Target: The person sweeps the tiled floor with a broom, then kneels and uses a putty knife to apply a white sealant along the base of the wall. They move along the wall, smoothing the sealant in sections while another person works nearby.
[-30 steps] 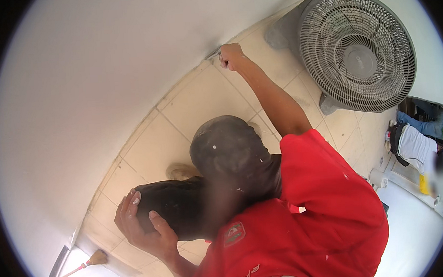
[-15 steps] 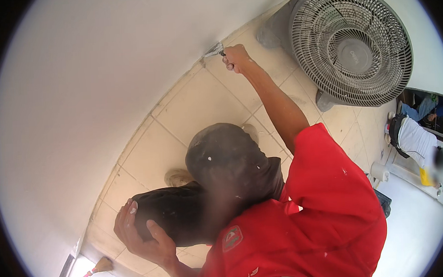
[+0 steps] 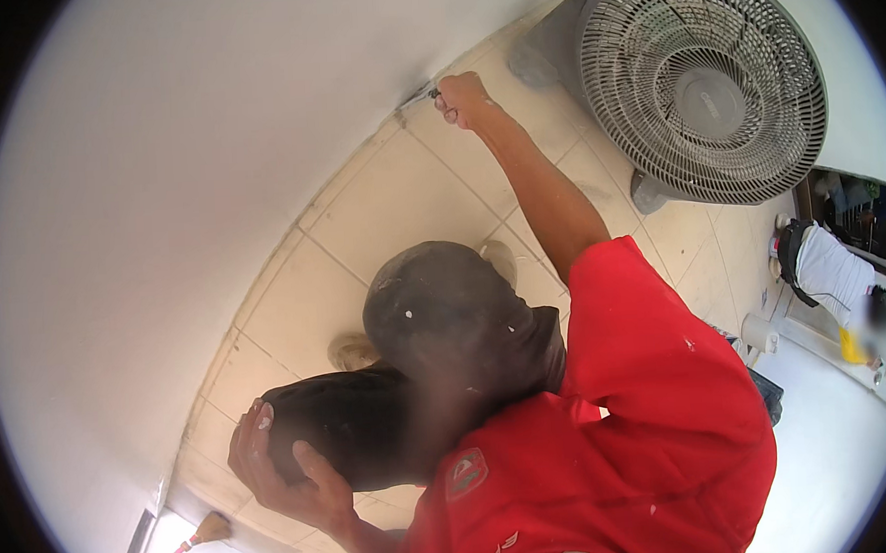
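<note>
My right hand point(image 3: 464, 99) is closed around a flat-bladed tool point(image 3: 416, 99), which is at the foot of the white wall point(image 3: 205, 139), where the tiled floor point(image 3: 399, 194) begins. My left hand point(image 3: 296, 486) curves over my dark-trousered knee point(image 3: 336, 432), with the thumb apart. I judge the tool to be light, thin and rather stiff; the end inside my fist, mostly hidden, seems the proper place for holding.

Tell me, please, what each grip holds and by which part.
The right grip holds a bladed tool by its dark handle, mostly hidden; the left grip rests open on the black-clad knee.
</note>
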Motion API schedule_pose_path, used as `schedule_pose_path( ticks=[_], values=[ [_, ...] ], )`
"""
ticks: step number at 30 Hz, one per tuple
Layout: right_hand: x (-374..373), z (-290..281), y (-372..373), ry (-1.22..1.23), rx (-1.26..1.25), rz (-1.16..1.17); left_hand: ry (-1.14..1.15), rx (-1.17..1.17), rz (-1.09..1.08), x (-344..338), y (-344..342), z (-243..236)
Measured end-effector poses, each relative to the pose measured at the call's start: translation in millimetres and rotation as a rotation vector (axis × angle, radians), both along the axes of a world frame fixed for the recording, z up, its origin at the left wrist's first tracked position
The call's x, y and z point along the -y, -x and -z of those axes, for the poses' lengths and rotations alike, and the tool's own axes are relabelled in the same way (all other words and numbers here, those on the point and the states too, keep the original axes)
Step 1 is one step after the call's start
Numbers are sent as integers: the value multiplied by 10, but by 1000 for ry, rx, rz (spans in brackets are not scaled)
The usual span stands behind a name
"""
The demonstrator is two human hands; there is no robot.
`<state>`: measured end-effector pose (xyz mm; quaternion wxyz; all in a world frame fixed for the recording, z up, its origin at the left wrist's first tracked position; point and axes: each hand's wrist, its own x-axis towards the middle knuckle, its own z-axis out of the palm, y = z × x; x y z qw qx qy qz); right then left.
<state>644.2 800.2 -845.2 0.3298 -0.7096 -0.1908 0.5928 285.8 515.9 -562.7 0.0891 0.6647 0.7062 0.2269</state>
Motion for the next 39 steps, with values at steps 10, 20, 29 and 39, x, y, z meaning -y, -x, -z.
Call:
schedule_pose_path(
  ticks=[10, 20, 29, 39],
  values=[
    [81, -116, 83, -67, -4, 165, 30, -22, 17, -114, 11, 21],
    [85, -106, 93, -92, 12, 141, 22, -7, 44, -170, 22, 15],
    [-40, 529, -501, -208, 374, -379, 38, 18, 58, -212, 34, -2],
    [-115, -57, -288, -114, 65, 158, 41, -10, 48, -251, 29, 5]
  ],
)
